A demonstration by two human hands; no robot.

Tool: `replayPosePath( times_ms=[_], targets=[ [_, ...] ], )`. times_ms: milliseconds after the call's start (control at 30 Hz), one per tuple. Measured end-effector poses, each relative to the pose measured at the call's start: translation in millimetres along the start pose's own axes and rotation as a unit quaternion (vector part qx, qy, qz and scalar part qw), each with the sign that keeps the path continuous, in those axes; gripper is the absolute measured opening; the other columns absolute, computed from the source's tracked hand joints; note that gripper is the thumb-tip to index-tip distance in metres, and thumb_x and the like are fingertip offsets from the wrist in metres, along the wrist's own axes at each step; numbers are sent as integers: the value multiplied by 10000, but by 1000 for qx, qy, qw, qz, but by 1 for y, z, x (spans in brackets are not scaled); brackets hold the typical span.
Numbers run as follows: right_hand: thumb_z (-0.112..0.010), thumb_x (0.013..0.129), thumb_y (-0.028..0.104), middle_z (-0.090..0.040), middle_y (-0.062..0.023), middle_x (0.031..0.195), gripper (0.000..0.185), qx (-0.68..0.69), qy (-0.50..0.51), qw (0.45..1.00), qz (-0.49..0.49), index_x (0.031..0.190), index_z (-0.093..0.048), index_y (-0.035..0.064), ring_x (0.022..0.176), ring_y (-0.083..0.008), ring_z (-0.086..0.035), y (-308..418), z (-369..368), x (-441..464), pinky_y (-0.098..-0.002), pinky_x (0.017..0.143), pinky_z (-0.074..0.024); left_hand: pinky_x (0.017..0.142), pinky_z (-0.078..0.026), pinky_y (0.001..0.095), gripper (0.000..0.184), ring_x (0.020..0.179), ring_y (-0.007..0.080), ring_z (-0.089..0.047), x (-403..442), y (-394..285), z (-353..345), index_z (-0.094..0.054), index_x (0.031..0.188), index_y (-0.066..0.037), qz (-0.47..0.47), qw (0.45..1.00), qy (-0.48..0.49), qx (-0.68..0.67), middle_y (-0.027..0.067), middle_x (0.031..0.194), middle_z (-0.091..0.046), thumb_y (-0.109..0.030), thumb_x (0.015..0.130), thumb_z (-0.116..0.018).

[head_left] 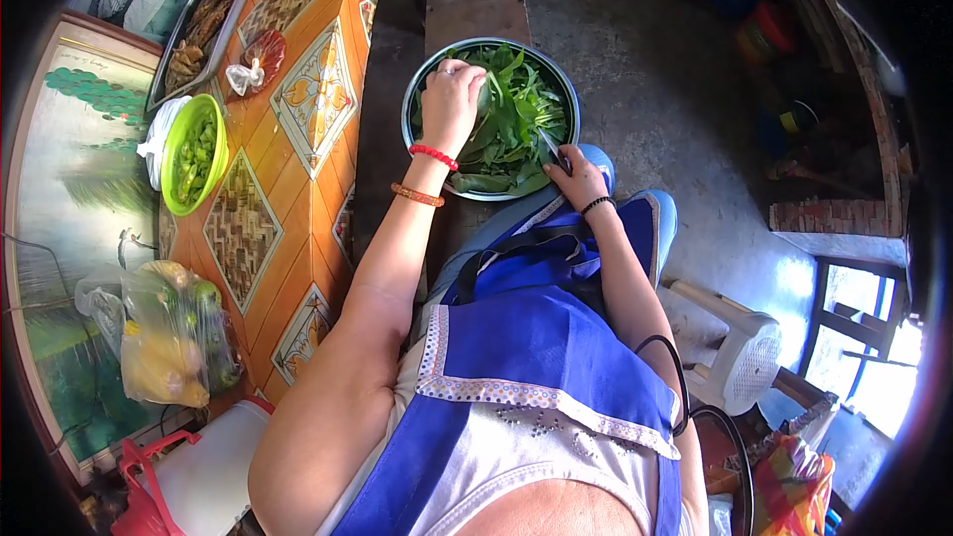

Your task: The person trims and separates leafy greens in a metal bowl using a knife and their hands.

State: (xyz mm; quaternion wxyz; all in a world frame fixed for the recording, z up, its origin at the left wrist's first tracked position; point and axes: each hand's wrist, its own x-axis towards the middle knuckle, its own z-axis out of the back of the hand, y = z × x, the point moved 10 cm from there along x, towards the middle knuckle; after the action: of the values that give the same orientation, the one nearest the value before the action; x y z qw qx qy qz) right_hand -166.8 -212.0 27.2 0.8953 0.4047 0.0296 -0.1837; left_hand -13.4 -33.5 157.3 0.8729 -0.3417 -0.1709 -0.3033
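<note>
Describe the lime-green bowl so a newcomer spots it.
Find the diamond-patterned table at the person's left. Along its outer edge, nearer the person than the long grey tray, sits the bowl. Unlike the tray, it's rounded, bright lime and holds green pieces.

Left hand [455,104] in leafy greens [511,114], metal basin [409,119]

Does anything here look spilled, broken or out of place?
No spill or breakage stands out: the leaves sit inside the basin. The white chair at right looks tilted, but the lens bends the edges, so I cannot tell whether it really is.
</note>
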Motion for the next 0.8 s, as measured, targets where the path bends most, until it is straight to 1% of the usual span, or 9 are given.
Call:
replayPosePath(
  times_ms=[100, 233, 300, 367, 433, 500, 567, 633, 800],
  targets=[
    [-661, 843, 400, -679, -197, 1007, 474, 4, 15, 1000, -21, 1203, -553, 109, 945, -350, -659, -3, -3, -1, -409, 821, -508, 718, -493, 420, 74, 827, 322, -605, -12, -8, 17, -650, 897, -65, -16, 998, -52, 30, 118, 904, -611, -127, 868, -624],
    [-660, 842, 403, -679, -200, 1013, 475, 9, 19, 999, -25, 1204, -554, 113, 953, -354, -659, -3, -3, 0, -414, 826, -512, 705, -492, 442, 69, 797, 359, -615, -33, -3, 9, -632, 866, -29, 38, 994, 71, -67, 173, 854, -622, -66, 847, -577],
    [-660, 841, 407, -676, -205, 1021, 482, 11, 16, 999, -27, 1204, -557, 107, 971, -356, -656, -2, -3, 0, -418, 834, -513, 706, -501, 392, 118, 818, 320, -653, -64, 1, -22, -635, 890, -8, 83, 952, 279, -96, 196, 837, -653, -116, 865, -594],
    [-657, 843, 397, -669, -211, 1046, 477, 20, 8, 1000, -13, 1206, -560, 103, 993, -356, -649, -9, -8, 3, -425, 845, -508, 722, -505, 408, 166, 820, 338, -658, -94, -4, -41, -640, 867, 3, 95, 914, 386, -82, 207, 825, -662, -156, 854, -596],
    [-644, 846, 384, -662, -205, 1069, 471, 14, 19, 999, -28, 1214, -560, 103, 1009, -362, -639, -4, -5, 0, -428, 852, -504, 773, -499, 438, 170, 882, 371, -634, -113, -7, -58, -645, 901, -1, 26, 904, 426, -24, 211, 887, -657, -149, 830, -599],
    [-629, 847, 374, -661, -191, 1071, 449, 4, -5, 1000, -9, 1200, -567, 104, 1006, -362, -634, -2, -3, -2, -433, 849, -502, 791, -489, 493, 172, 914, 412, -605, -120, -6, -64, -627, 873, 24, 7, 908, 418, 36, 239, 903, -627, -114, 774, -596],
    [-617, 850, 364, -667, -172, 1056, 421, 19, 18, 1000, -16, 1178, -576, 103, 996, -354, -634, -2, -5, -2, -437, 848, -500, 816, -490, 498, 220, 938, 426, -594, -123, 0, -72, -612, 896, 35, -4, 913, 403, 68, 245, 938, -613, -133, 754, -633],
    [-609, 853, 360, -671, -159, 1053, 396, 8, 19, 1000, -23, 1155, -585, 104, 998, -339, -635, 1, -5, -3, -436, 855, -497, 842, -494, 489, 279, 957, 427, -596, -127, 11, -82, -612, 943, 35, 26, 904, 419, 86, 254, 983, -612, -163, 753, -663],
    [-594, 865, 352, -672, -139, 1085, 413, 40, 33, 998, -40, 1202, -557, 116, 1016, -327, -633, 3, -5, -7, -425, 865, -498, 875, -496, 475, 340, 959, 417, -623, -132, 25, -93, -692, 877, 51, 74, 849, 497, 165, 281, 959, -651, -275, 781, -678]
  ],
)
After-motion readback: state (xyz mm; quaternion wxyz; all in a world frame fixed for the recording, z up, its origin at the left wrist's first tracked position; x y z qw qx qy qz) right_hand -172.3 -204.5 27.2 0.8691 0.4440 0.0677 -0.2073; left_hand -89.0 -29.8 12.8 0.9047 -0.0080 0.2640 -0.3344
